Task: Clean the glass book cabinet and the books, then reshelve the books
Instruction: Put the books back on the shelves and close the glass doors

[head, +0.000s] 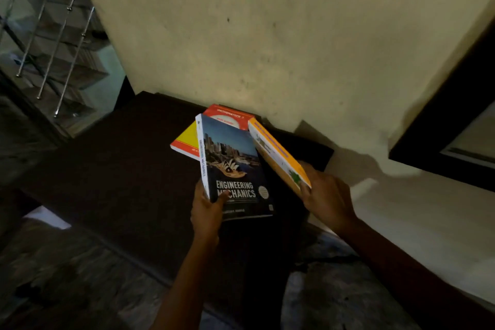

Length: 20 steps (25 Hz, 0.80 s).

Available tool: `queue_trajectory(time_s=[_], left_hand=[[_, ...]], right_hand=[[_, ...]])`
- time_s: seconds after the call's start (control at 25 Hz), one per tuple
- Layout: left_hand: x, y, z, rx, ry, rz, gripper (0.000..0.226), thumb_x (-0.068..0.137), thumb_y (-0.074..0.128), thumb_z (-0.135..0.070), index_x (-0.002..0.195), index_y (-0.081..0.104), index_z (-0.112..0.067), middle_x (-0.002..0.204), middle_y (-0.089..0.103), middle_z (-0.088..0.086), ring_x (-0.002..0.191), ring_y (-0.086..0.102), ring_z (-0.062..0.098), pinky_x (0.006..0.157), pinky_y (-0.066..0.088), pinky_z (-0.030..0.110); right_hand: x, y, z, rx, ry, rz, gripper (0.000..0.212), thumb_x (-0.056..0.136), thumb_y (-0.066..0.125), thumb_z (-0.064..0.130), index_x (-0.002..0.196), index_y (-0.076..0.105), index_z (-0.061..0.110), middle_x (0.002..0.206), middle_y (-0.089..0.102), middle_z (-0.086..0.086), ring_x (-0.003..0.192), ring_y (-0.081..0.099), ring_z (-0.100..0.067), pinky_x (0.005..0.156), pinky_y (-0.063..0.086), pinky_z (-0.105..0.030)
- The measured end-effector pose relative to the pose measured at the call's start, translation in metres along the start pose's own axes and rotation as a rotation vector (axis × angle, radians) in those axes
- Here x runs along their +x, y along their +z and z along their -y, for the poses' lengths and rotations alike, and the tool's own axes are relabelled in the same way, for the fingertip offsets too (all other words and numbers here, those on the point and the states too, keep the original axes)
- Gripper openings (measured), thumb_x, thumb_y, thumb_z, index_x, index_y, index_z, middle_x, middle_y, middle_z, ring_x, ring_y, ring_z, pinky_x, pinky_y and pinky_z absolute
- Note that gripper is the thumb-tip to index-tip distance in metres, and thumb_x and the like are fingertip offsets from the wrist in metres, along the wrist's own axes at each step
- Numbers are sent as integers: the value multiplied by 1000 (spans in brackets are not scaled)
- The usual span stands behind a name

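- A dark-covered book titled "Engineering Mechanics" (pixel 235 166), with a harbour city skyline on its front, is held tilted above a dark tabletop (pixel 120 155), its white spine turned to the left.
- The person's left hand (pixel 207 211) grips the book at its lower left corner, thumb pressed across the cover over the title lettering and fingers curled behind the spine.
- Just beside it on the right, an orange book (pixel 278 154) is raised edge-on at a slant, its upper end close to the top right corner of the dark-covered one.
- The right hand (pixel 326 193) holds the orange book by its lower end, fingers wrapped round the edge.
- Under both raised volumes, a red-and-yellow book (pixel 187 139) lies flat on the tabletop, close against the wall; whether it is one volume or two cannot be told.
- A cream wall (pixel 267 35), marked with dark specks, rises behind the tabletop.
- To the right, a dark frame (pixel 455 115) juts out from the wall.
- At far left, a metal stair railing (pixel 53 35) climbs beside steps in dim light.
- A pale object (pixel 45 218) shows near the tabletop's lower left edge, too dim to make out.
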State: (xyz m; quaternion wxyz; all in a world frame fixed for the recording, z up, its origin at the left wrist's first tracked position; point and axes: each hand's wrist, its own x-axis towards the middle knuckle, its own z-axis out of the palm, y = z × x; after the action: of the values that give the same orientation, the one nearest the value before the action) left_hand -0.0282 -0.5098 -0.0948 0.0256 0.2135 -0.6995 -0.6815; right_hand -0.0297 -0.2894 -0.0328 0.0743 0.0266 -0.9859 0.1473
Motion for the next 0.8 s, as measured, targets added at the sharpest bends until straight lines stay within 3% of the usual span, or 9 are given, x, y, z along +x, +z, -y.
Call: queue_trajectory(time_s=[0.2, 0.36, 0.56, 0.64, 0.72, 0.8], left_hand=[[-83, 35, -10, 58, 127, 75, 60, 83, 64, -12, 136, 41, -28, 123, 59, 3, 108, 60, 23, 90, 49, 54], [-164, 83, -17, 110, 226, 130, 61, 82, 66, -16, 136, 41, -31, 123, 60, 3, 108, 60, 24, 90, 49, 55], [-240, 156, -46, 63, 416, 235, 57, 80, 69, -9, 132, 49, -21, 120, 63, 7, 105, 62, 24, 90, 50, 51], [-261, 186, -67, 35, 505, 259, 56, 79, 70, -8, 129, 52, -22, 116, 65, 5, 104, 62, 24, 90, 50, 51], [-281, 213, -94, -1, 591, 285, 56, 79, 71, -6, 129, 53, -22, 115, 65, 5, 104, 62, 25, 90, 50, 51], [-299, 236, -127, -66, 678, 309, 57, 78, 72, -8, 130, 52, -20, 115, 65, 7, 102, 63, 27, 89, 51, 49]], right_hand=[[-75, -63, -68, 189, 115, -183, 45, 88, 50, 26, 133, 49, 25, 114, 66, -10, 103, 59, -35, 80, 46, -35], [-150, -117, -138, 257, 213, -308, 47, 89, 57, 21, 135, 47, 28, 115, 67, -4, 100, 63, -30, 85, 47, -33], [-234, -187, -211, 312, 255, -577, 42, 86, 63, 13, 128, 56, 16, 108, 69, -7, 91, 67, -26, 83, 44, -25], [-256, -222, -234, 325, 283, -659, 41, 88, 62, 15, 128, 56, 18, 106, 70, -4, 85, 67, -19, 80, 43, -18], [-269, -256, -251, 307, 287, -745, 38, 90, 58, 27, 128, 56, 21, 92, 69, 2, 68, 60, -4, 66, 40, -5], [-277, -290, -262, 289, 233, -880, 46, 82, 51, 38, 124, 58, 19, 83, 63, 8, 63, 53, 7, 61, 35, -2]])
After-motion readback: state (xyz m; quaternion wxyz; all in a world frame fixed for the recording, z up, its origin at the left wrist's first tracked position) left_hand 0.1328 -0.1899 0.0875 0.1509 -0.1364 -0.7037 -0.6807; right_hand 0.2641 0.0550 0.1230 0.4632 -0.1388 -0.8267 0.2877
